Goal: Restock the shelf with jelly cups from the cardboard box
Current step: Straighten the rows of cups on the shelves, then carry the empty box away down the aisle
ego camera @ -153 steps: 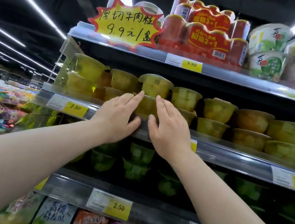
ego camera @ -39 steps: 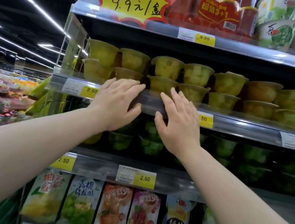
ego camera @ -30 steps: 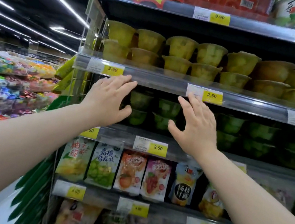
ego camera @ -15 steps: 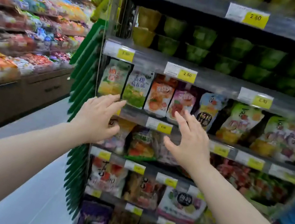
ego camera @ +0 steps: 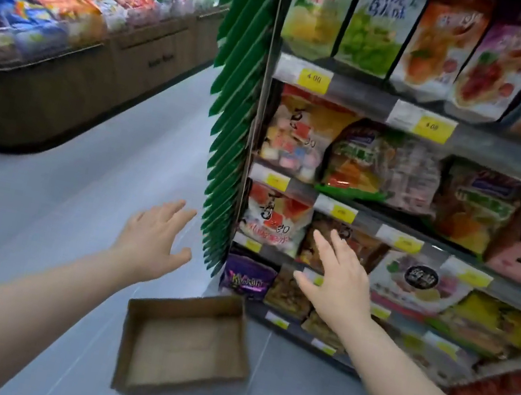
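Both hands spread wide and holding nothing, above a cardboard box on the aisle floor.

The left hand (ego camera: 154, 241) hangs in the air with its fingers straight and fanned, over the grey floor (ego camera: 41, 211) just left of the green end trim (ego camera: 234, 123) of the shelf (ego camera: 373, 102). The right hand (ego camera: 338, 280) is likewise flat and splayed, in front of the shelf's lower rows, where snack bags (ego camera: 380, 162) stand behind yellow price tags. Neither hand touches anything that I can make out. The cardboard box (ego camera: 187, 348) lies on the floor below and between the two wrists, well apart from both hands, close by the shelf's bottom left corner and beneath a purple bag (ego camera: 247, 276). It is a shallow open tray, and its bare brown bottom shows. Across the aisle on the left runs a wooden counter (ego camera: 129, 63) heaped with bright packets.
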{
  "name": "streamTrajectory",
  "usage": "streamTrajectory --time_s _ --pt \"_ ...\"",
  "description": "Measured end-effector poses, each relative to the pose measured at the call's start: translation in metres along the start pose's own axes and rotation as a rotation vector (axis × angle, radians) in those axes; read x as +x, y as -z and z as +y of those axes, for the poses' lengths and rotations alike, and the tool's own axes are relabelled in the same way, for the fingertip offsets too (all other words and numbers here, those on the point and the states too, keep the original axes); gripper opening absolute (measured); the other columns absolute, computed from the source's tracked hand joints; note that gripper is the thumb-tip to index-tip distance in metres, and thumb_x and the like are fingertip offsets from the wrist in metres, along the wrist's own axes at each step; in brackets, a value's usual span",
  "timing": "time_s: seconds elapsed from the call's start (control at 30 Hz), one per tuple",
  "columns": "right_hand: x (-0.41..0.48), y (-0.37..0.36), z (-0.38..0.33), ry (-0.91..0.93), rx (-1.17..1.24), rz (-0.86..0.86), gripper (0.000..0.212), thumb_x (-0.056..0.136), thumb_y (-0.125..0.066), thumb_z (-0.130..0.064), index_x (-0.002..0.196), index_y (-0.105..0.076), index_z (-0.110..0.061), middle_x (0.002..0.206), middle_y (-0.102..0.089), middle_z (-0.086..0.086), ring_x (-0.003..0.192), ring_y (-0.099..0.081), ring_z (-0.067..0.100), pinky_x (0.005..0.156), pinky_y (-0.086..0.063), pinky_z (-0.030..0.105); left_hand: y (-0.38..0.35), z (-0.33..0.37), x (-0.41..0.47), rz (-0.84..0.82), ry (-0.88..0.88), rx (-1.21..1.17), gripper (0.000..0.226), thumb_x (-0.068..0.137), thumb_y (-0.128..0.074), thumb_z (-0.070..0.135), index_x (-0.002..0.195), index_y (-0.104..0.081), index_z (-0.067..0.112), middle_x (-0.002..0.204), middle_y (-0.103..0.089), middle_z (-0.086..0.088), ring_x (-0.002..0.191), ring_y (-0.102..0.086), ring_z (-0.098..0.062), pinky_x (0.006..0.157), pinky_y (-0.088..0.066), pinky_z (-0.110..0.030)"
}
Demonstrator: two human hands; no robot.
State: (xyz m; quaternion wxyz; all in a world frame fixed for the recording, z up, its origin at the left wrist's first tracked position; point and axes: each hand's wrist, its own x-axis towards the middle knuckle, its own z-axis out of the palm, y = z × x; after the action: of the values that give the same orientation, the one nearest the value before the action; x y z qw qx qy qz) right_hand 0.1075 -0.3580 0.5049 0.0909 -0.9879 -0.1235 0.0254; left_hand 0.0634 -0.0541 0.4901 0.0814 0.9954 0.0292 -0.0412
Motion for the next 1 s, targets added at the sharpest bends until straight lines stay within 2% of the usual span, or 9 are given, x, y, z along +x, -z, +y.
streamTrajectory --time_s 0.13,0.27,0.5,0.67,0.87,0.93,1.0 --pt "0.000 -0.074 -0.021 -0.021 0.015 -0.113 0.074 0.091 -0.049 -0.057 0.152 -0.011 -0.037 0.161 -0.007 -0.003 0.147 -0.013 0.020 0.115 -0.021 0.038 -0.062 -0.055 -0.012 -0.113 0.101 -0.057 0.080 0.079 -0.037 0.060 0.151 -0.022 0.029 0.159 -0.019 0.001 0.143 -0.023 -0.021 0.114 -0.027 -0.041" --pt "-0.001 -0.158 -0.029 -0.023 0.004 -0.248 0.073 0.092 -0.048 -0.056 0.151 -0.009 -0.039 0.161 -0.006 -0.003 0.147 -0.013 0.018 0.115 -0.022 0.036 -0.139 -0.097 -0.025 -0.245 0.221 -0.068 0.071 0.090 -0.048 0.053 0.151 -0.019 0.031 0.159 -0.015 0.003 0.144 -0.021 -0.021 0.113 -0.025 -0.038" --pt "-0.002 -0.315 -0.014 -0.074 -0.025 -0.428 0.072 0.092 -0.049 -0.056 0.151 -0.011 -0.041 0.161 -0.009 -0.004 0.146 -0.016 0.019 0.114 -0.026 0.038 -0.298 -0.163 -0.059 -0.396 0.407 -0.188 0.072 0.087 -0.056 0.050 0.150 -0.026 0.030 0.158 -0.020 -0.006 0.143 -0.024 -0.027 0.114 -0.027 -0.043" --pt "0.005 -0.422 0.001 -0.106 -0.063 -0.497 0.070 0.093 -0.047 -0.054 0.151 -0.009 -0.042 0.161 -0.006 0.000 0.146 -0.017 0.026 0.114 -0.022 0.038 -0.408 -0.188 -0.067 -0.406 0.472 -0.256 0.065 0.092 -0.052 0.045 0.149 -0.024 0.036 0.159 -0.016 -0.007 0.144 -0.023 -0.029 0.114 -0.027 -0.042" --pt "0.031 -0.528 0.027 -0.125 -0.070 -0.436 0.067 0.096 -0.045 -0.051 0.150 -0.006 -0.043 0.161 -0.004 0.004 0.145 -0.017 0.028 0.113 -0.026 0.042 -0.519 -0.209 -0.040 -0.302 0.482 -0.420 0.064 0.095 -0.049 0.035 0.151 -0.018 0.037 0.159 -0.013 -0.010 0.147 -0.013 -0.025 0.118 -0.019 -0.039" --pt "0.040 -0.552 0.038 -0.135 -0.021 -0.410 0.068 0.096 -0.045 -0.048 0.150 -0.004 -0.043 0.162 -0.002 0.003 0.144 -0.021 0.030 0.110 -0.031 0.042 -0.543 -0.218 -0.033 -0.254 0.462 -0.419 0.069 0.095 -0.049 0.033 0.153 -0.013 0.033 0.159 -0.013 -0.011 0.147 -0.013 -0.023 0.118 -0.018 -0.036" --pt "0.046 -0.570 0.050 -0.120 0.020 -0.388 0.070 0.097 -0.045 -0.044 0.149 0.002 -0.045 0.162 0.000 -0.001 0.137 -0.035 0.031 0.098 -0.045 0.038 -0.564 -0.223 -0.031 -0.207 0.451 -0.447 0.072 0.095 -0.051 0.027 0.154 -0.009 0.029 0.159 -0.016 -0.010 0.147 -0.015 -0.021 0.117 -0.017 -0.034"
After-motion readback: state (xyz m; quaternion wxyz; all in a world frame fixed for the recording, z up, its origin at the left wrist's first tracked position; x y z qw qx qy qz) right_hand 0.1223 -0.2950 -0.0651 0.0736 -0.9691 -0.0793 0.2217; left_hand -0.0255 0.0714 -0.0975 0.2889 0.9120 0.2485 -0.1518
